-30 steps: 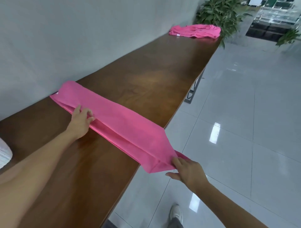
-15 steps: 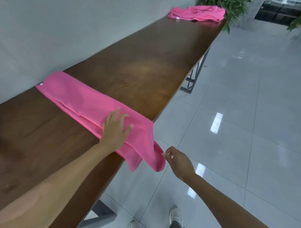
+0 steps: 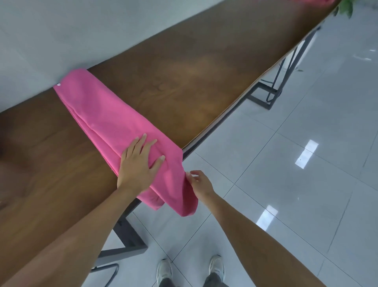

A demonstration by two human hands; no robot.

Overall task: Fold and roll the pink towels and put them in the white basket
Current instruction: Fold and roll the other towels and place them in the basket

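Observation:
A pink towel, folded into a long strip, lies across the brown wooden table from the wall to the front edge. Its near end hangs over the edge. My left hand presses flat on the towel near the table's edge, fingers straight and spread. My right hand is beside the hanging end, just off the table, with fingertips touching the cloth's side; whether it pinches the cloth is unclear. The white basket is out of view.
The table runs along a white wall and stands on dark metal legs. A sliver of more pink cloth and green leaves show at the far end. Glossy white floor tiles lie to the right; my shoes are below.
My left hand slid along the towel from its middle to the near end. My right hand let go of the end, which now hangs over the edge. The view tilted downward.

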